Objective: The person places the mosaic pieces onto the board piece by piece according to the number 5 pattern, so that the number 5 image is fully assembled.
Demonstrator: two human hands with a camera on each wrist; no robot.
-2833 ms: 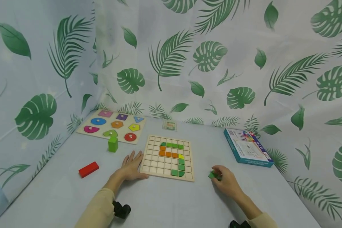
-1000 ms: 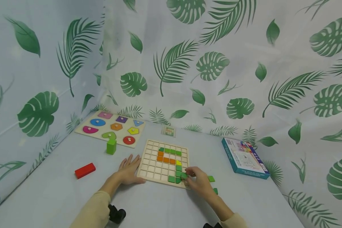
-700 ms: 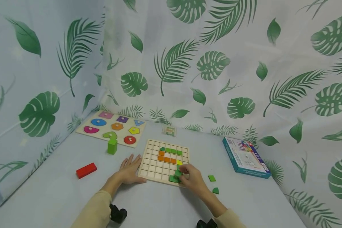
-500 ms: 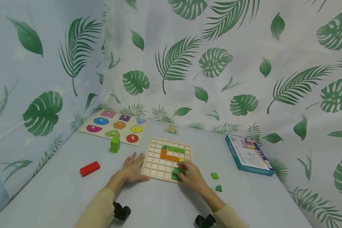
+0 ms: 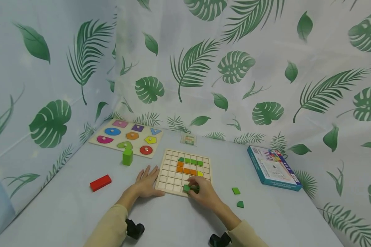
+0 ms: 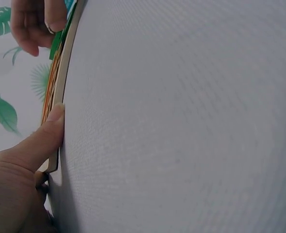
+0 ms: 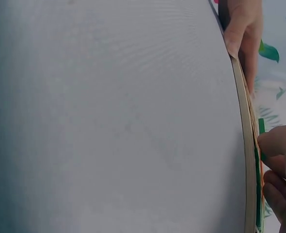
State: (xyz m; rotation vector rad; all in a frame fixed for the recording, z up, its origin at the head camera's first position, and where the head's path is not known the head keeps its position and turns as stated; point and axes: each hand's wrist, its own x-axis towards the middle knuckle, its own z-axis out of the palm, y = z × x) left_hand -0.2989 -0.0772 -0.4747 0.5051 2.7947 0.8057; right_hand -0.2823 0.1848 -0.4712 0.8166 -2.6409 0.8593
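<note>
My right hand (image 5: 204, 192) pinches a green square tile (image 5: 186, 188) at the near rows of the wooden grid board (image 5: 170, 175). In the right wrist view the green tile (image 7: 262, 125) stands just above the board's edge, at my fingertips. Several green, orange and yellow tiles form a winding line on the grid; my right fingers hide part of its near end. My left hand (image 5: 146, 183) lies spread at the board's left side, and its thumb (image 6: 51, 128) rests against the front edge. Two loose green tiles, a square (image 5: 236, 190) and a rounded one (image 5: 240, 204), lie right of the board.
A knobbed shape puzzle (image 5: 111, 144) lies at the back left, with a green block (image 5: 127, 157) before it. A red block (image 5: 100, 183) sits left of my left hand. Behind the grid is a small pattern card (image 5: 188, 139); a flat box (image 5: 275, 168) lies at right.
My right hand has brought a green tile from the loose ones at right onto the board, then leftward along its near rows. My left hand has stayed at the board's left edge.
</note>
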